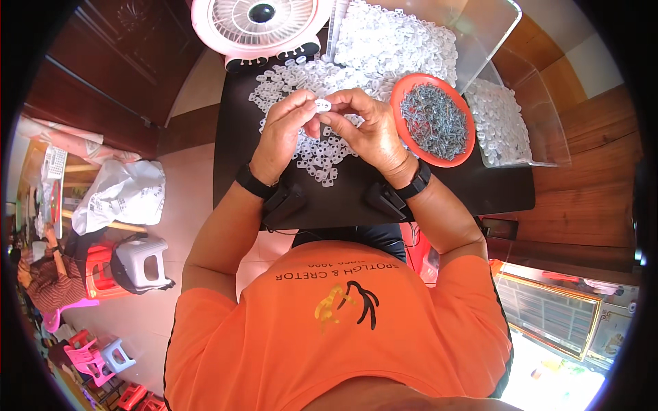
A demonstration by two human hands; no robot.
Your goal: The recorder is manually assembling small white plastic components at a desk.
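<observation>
Both of my hands meet above the dark table, pinching one small white plastic piece (322, 105) with holes in it. My left hand (282, 130) grips its left side between thumb and forefinger. From the other side, my right hand (367, 127) has its thumb and forefinger closed at the piece. Many similar white plastic pieces (322, 161) lie loose on the table under and beyond my hands. Just right of my right hand is an orange-red plate (467, 152) heaped with thin grey metal pins or screws (435, 122); their exact kind is too small to tell.
A clear bin (480, 58) full of white pieces lies at the back, with a second clear container (548, 130) of them at right. A pink-and-white fan (262, 31) stands at the back left. Stools (142, 264) and a seated person (58, 281) are at far left.
</observation>
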